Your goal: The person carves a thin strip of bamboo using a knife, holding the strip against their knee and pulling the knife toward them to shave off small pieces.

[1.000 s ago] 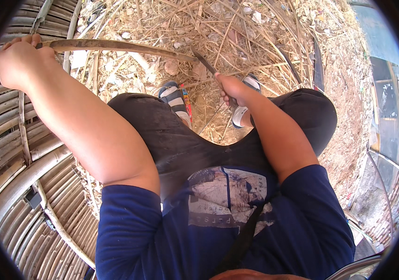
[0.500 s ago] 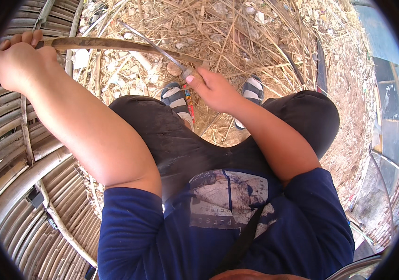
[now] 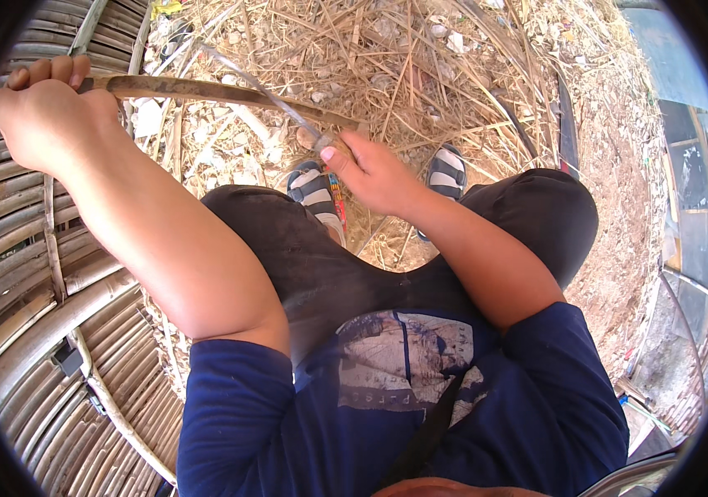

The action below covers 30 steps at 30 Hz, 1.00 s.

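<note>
On my screen, the knife (image 3: 242, 73) crosses the strip (image 3: 180, 87) between left hand (image 3: 60, 116) and right hand (image 3: 374, 172), slats (image 3: 14, 199) at left, straw (image 3: 408, 87) before both feet (image 3: 312, 189).

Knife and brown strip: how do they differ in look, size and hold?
The knife has a shiny grey blade; the brown strip is dull. The brown strip looks longer than the knife. The right hand grips the knife, the left hand the brown strip's end. Both are narrow.

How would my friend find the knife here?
Find the dark trousers, then the right hand above their middle. The knife sticks out of it toward the picture's upper left. Its slim blade is silvery grey, while the long strip it crosses in view is brown.
</note>
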### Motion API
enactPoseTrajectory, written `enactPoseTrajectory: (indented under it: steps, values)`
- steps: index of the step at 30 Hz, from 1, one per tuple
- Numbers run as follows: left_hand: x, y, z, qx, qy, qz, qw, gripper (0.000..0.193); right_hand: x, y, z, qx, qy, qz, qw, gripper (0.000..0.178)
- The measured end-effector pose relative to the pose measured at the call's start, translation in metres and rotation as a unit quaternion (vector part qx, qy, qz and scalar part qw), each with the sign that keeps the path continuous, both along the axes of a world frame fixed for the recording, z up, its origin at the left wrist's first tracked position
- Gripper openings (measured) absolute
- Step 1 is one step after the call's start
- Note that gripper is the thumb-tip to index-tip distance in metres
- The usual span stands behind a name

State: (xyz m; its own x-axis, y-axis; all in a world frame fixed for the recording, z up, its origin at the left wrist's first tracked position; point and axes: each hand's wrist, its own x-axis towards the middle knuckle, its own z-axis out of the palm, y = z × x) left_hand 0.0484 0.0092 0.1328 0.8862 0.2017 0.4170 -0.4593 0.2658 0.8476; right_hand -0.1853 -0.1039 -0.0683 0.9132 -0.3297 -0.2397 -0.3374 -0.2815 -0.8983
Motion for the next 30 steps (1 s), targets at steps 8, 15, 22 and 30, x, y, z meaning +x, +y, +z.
enactPoseTrajectory:
  steps: [8, 15, 22, 30]
  values:
    - [-0.004, -0.002, 0.003, 0.010, 0.030, 0.028, 0.999, 0.057, -0.005, -0.027, -0.064, 0.059, 0.207, -0.095, 0.972, 0.063]
    - [-0.008, -0.004, 0.002, 0.012, 0.018, 0.017, 1.000, 0.057, 0.004, 0.002, 0.010, 0.034, 0.006, -0.001, 0.999, 0.051]
    - [-0.012, -0.008, 0.006, -0.004, 0.035, 0.040, 0.999, 0.056, 0.002, -0.008, -0.062, 0.043, 0.132, -0.074, 0.988, 0.057]
    - [-0.018, -0.012, 0.008, -0.022, 0.025, 0.002, 0.999, 0.053, 0.002, -0.010, -0.035, 0.004, 0.135, -0.048, 0.990, 0.064]
